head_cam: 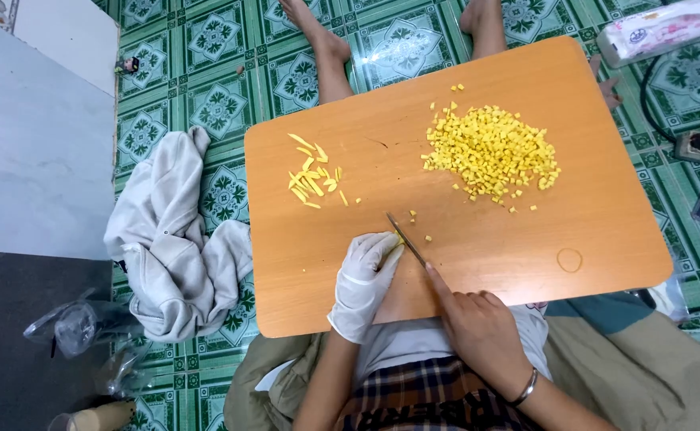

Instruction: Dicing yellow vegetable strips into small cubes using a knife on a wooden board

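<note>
Most of the dicing looks done: a big heap of yellow cubes (491,152) lies at about 1 o'clock on the table (605,231), while a small batch of strips (312,177) waits uncut at 10 o'clock. The gloved left hand (363,281) curls its fingers down on a piece at 6 o'clock, mostly hidden. The right hand (480,325) is closed round the knife (406,239), forefinger along the blade, which touches the gloved fingertips.

A home floor: green patterned tiles (222,104), crumpled grey jacket (174,247)
</note>
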